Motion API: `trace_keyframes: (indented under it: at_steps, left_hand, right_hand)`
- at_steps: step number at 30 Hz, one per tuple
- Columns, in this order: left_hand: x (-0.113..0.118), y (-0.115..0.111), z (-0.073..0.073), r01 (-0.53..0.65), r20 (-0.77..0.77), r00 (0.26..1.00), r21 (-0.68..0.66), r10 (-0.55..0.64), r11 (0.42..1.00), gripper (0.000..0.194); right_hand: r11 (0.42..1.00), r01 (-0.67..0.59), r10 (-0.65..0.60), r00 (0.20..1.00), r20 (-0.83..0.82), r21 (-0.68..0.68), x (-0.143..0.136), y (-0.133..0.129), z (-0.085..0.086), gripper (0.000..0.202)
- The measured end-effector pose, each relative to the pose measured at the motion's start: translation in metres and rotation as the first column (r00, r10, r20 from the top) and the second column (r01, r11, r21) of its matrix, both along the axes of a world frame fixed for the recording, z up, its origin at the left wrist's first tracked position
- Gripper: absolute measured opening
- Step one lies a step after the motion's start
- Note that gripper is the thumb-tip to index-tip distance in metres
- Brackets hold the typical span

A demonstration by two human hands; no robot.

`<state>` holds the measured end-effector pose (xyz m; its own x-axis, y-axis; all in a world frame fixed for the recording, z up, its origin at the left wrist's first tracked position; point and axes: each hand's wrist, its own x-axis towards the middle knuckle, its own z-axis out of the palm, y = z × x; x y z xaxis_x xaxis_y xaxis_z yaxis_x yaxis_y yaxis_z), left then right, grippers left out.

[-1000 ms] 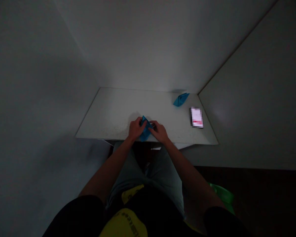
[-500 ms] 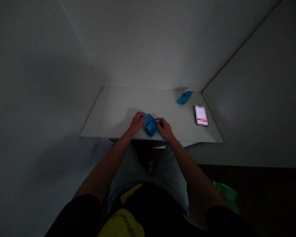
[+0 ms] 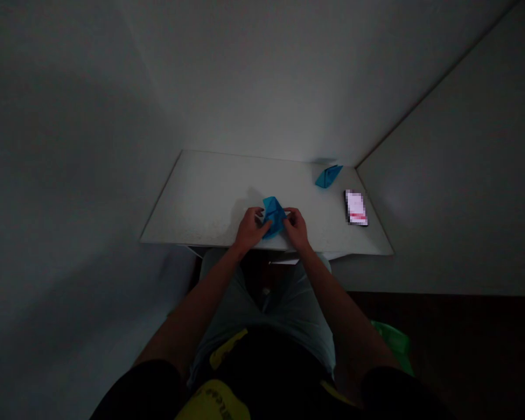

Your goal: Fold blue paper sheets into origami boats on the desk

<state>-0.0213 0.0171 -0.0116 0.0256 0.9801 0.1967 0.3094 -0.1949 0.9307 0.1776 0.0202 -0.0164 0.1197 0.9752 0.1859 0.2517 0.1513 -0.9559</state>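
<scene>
A piece of folded blue paper (image 3: 273,214) is held up between my two hands, over the front part of the white table (image 3: 210,192). My left hand (image 3: 250,226) grips its left side, with the thumb lying across the paper's lower left. On the other side, my right hand (image 3: 296,226) pinches the paper's right edge between thumb and fingers. A second folded blue paper, shaped like a boat (image 3: 328,176), rests near the back right of the table, apart from both hands.
A phone with a lit, blurred screen (image 3: 356,207) lies at the table's right side. Walls rise behind the table and at both sides. On the dark floor at lower right is a green plastic object (image 3: 392,341), partly hidden by my right arm.
The folded paper has shifted slightly right and turned, with its top corner now pointing up. My left hand has moved right and lower along it; my right hand keeps its hold.
</scene>
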Motion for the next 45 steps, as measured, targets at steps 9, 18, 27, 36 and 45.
trace_keyframes:
  at_steps: [9, 18, 27, 36, 45]
  left_hand:
    - [-0.002, 0.007, 0.003, -0.043, -0.017, 0.999, 0.019, 0.044, 0.999, 0.023]
    - [-0.007, 0.009, 0.008, -0.106, 0.163, 0.979, -0.104, 0.122, 0.989, 0.032]
    - [-0.016, 0.011, 0.01, -0.002, 0.197, 0.98, -0.126, 0.027, 0.992, 0.027]
    - [-0.02, 0.012, 0.012, 0.048, 0.241, 0.97, -0.087, -0.026, 0.995, 0.024]
    - [-0.017, 0.011, 0.009, 0.012, 0.214, 0.977, -0.097, 0.009, 0.995, 0.029]
  right_hand:
    - [0.999, -0.042, 0.042, 0.999, 0.0, -0.028, 0.008, -0.007, 0.004, 0.044]
    - [0.973, -0.202, 0.207, 0.978, 0.037, -0.108, 0.002, -0.006, 0.003, 0.053]
    - [0.997, -0.042, 0.015, 0.93, 0.368, 0.066, 0.013, 0.014, 0.026, 0.027]
    - [0.972, -0.14, 0.227, 0.773, 0.593, -0.189, -0.029, 0.049, 0.05, 0.033]
    - [0.961, -0.181, 0.269, 0.794, 0.545, -0.211, -0.026, 0.064, 0.042, 0.03]
